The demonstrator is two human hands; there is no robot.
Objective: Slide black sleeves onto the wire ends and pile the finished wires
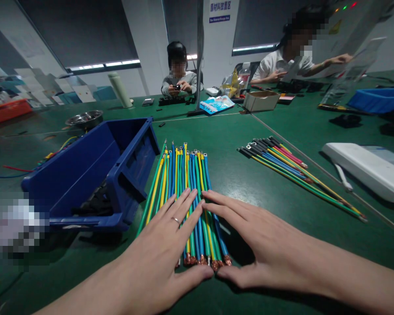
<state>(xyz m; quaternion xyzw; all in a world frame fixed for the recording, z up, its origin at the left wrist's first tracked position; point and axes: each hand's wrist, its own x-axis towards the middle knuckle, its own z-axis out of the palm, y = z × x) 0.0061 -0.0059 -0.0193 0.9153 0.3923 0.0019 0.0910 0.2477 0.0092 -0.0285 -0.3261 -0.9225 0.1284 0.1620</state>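
Note:
Several blue, green and yellow-green wires (193, 175) lie side by side on the green table, with metal terminals at their far ends and frayed copper strands at their near ends. Across the left part of this row my left hand (164, 236) rests flat, fingers stretched out, a ring on one finger. My right hand (249, 232) lies along the row's right edge, its fingertips on the wires and its thumb out near the copper ends. Both hands are open, and their thumb tips almost meet. Part of the wires is hidden under the hands.
Left of the wires stands a blue bin (85, 175) with black pieces inside. Shorter sleeved wires (282, 166) and a white device (367, 170) lie at right. Further back are a metal bowl (84, 119), a cardboard box (261, 101), a green bottle (120, 89) and two seated people.

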